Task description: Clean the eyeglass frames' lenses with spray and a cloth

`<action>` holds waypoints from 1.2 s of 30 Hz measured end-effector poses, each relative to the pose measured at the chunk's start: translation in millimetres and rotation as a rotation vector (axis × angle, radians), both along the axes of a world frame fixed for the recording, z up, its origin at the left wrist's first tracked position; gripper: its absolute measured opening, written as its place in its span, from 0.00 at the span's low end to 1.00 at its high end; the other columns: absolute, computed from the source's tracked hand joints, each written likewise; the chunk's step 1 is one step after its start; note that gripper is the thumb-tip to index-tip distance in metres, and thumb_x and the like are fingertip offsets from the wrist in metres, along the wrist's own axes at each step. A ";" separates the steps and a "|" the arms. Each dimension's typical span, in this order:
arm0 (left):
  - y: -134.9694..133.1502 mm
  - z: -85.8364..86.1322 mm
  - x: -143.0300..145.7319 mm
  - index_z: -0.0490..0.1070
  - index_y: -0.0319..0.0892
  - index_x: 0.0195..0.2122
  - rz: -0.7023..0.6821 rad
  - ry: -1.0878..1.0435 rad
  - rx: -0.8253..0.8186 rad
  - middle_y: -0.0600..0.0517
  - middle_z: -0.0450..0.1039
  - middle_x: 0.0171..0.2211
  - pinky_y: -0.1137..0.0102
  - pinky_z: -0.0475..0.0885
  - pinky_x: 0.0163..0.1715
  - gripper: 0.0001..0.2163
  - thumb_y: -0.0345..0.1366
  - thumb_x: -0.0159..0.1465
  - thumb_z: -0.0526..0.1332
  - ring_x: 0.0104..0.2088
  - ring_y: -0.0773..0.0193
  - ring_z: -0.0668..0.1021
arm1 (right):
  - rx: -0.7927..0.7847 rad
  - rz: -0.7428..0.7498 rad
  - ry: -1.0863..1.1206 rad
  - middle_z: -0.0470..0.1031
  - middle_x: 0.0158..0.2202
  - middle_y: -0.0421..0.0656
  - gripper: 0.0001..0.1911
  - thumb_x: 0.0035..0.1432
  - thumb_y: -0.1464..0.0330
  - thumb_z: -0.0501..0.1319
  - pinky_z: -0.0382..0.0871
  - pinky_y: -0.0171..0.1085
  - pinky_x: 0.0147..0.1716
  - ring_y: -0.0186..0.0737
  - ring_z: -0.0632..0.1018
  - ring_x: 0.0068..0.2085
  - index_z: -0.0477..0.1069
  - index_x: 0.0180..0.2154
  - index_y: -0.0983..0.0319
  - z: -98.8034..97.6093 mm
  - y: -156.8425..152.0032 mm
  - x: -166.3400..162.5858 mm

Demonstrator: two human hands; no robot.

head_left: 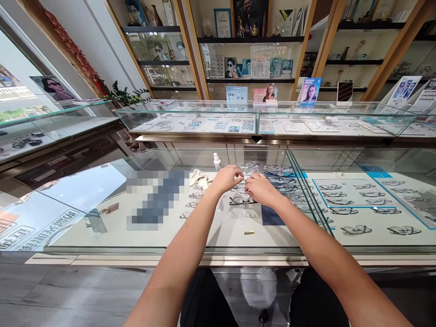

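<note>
At the glass counter (pixel 221 238), dark-rimmed eyeglasses (pixel 239 200) are seen just below left hand (pixel 228 177) and right hand (pixel 260 187), both curled; whether anything is pinched cannot be told.

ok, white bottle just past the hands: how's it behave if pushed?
The white bottle stands upright, taller than wide, so a high push would probably tip it. Its rounded body suggests it may roll once down. It looks plastic, so likely light, though the fill level can't be seen.

From here, the dark-framed eyeglasses (pixel 243 200) show clear lenses and lie partly covered, the rims facing the near side.
</note>
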State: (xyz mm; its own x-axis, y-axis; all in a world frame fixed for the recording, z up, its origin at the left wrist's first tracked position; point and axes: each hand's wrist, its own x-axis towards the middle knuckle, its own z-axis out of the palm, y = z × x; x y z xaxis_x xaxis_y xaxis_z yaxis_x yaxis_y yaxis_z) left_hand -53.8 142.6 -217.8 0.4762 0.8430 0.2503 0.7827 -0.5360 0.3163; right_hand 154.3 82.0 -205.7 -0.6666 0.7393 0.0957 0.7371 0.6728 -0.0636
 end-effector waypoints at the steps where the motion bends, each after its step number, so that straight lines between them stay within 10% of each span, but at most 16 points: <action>1: 0.0 -0.9 0.4 0.86 0.47 0.42 0.001 0.018 -0.005 0.46 0.80 0.40 0.61 0.73 0.46 0.09 0.40 0.69 0.64 0.47 0.49 0.80 | 0.009 0.004 -0.003 0.85 0.50 0.52 0.15 0.77 0.71 0.58 0.59 0.49 0.55 0.53 0.75 0.56 0.85 0.45 0.63 -1.0 0.1 -0.7; 15: -2.4 -2.8 7.2 0.84 0.45 0.38 -0.023 0.044 0.019 0.45 0.79 0.37 0.60 0.72 0.44 0.10 0.39 0.69 0.62 0.45 0.49 0.78 | 0.241 -0.142 0.336 0.84 0.42 0.47 0.06 0.71 0.69 0.61 0.58 0.46 0.47 0.50 0.76 0.46 0.75 0.40 0.60 -2.6 5.0 7.8; 23: -6.8 10.1 10.4 0.78 0.45 0.34 0.010 -0.613 0.003 0.47 0.79 0.39 0.61 0.73 0.45 0.10 0.45 0.67 0.64 0.44 0.54 0.78 | 0.398 -0.379 0.748 0.81 0.35 0.44 0.11 0.72 0.65 0.60 0.61 0.46 0.48 0.47 0.75 0.41 0.70 0.33 0.57 -3.6 13.8 24.7; 36: -14.0 1.8 35.9 0.76 0.42 0.37 -0.076 -1.208 -0.498 0.48 0.83 0.40 0.59 0.80 0.52 0.26 0.59 0.55 0.79 0.42 0.60 0.82 | -0.296 -0.168 1.312 0.79 0.31 0.41 0.18 0.60 0.50 0.69 0.69 0.41 0.38 0.41 0.74 0.34 0.78 0.35 0.58 -12.9 23.5 13.0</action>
State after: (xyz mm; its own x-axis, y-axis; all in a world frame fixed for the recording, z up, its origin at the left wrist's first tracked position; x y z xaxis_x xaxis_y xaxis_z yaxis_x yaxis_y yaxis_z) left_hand -17.9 128.6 -216.0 0.2222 0.9495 0.2214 -0.1592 -0.1887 0.9690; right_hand 167.3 105.6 -218.7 -0.1084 0.9056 0.4101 0.0935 0.4200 -0.9027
